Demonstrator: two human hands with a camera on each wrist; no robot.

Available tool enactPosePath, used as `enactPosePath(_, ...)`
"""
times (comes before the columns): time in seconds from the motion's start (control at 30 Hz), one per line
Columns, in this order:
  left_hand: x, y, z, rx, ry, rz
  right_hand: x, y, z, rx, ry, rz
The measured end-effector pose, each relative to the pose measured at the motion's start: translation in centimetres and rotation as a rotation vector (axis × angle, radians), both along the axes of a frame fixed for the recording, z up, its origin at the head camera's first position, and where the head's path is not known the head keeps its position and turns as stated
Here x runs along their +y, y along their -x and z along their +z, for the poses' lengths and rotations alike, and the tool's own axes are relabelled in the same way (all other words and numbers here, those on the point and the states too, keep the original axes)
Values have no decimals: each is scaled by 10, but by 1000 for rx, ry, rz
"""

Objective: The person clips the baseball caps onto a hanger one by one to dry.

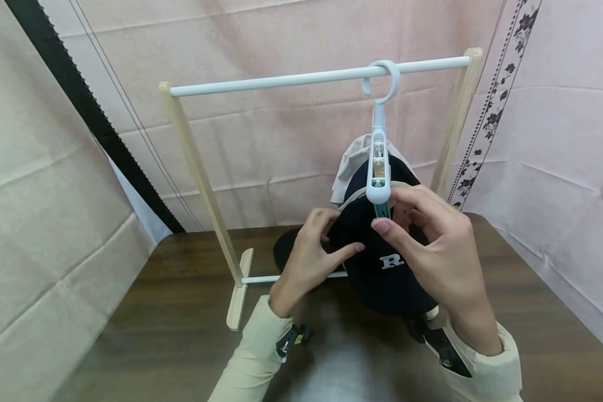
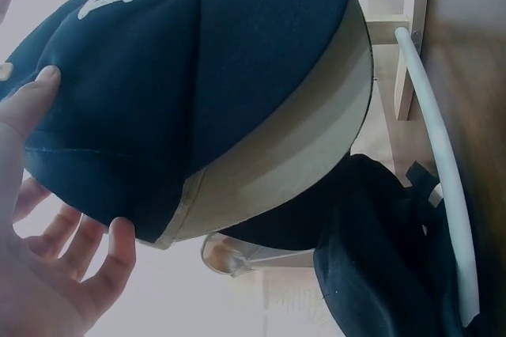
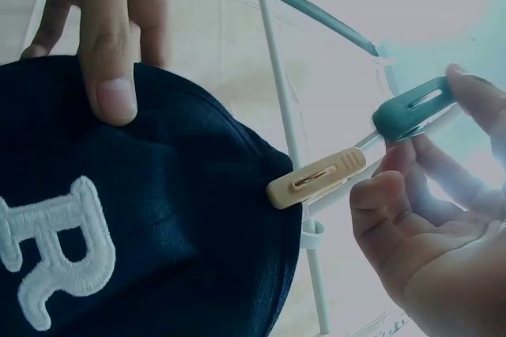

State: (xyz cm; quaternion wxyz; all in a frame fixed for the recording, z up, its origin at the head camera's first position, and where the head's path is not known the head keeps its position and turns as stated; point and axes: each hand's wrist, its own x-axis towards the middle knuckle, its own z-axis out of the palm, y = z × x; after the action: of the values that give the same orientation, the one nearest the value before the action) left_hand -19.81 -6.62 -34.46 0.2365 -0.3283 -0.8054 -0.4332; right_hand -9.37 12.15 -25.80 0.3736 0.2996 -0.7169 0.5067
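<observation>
A navy cap (image 1: 387, 293) with a white embroidered R hangs below a pale blue clip hanger (image 1: 378, 145). My left hand (image 1: 309, 251) grips the cap's side, thumb on the front panel and fingers around behind. In the right wrist view a tan clip (image 3: 316, 179) bites the cap's edge. Beside it, the thumb and fingers of my right hand (image 1: 439, 245) pinch a teal clip (image 3: 405, 111), whose jaws are apart from the navy cap. Behind the navy cap hang other caps, among them a light grey one (image 1: 349, 167) and one with a beige brim (image 2: 300, 147).
The hanger hooks over the white rail (image 1: 281, 82) of a wooden-legged rack (image 1: 201, 176). This rack stands on a dark wooden table (image 1: 146, 346). A black cloth item (image 2: 379, 250) lies near the lower white bar (image 2: 439, 139). Pale cloth curtains surround the table.
</observation>
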Motion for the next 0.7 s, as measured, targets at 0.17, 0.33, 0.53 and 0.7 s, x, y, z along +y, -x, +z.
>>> enactPosePath(0.17,-8,4,2,14,-4,-71,1,0,0,-24,-15,43)
enactPosePath(0.33,-19,9,4,-63,-90,-180,4,1,1,-24,-15,87)
enactPosePath(0.53,-31,18,3,-156,-246,-250,8,1,1,-59,-12,139)
enactPosePath(0.7,-38,30,-4,-172,-237,-143,10,1,1,-118,-14,175)
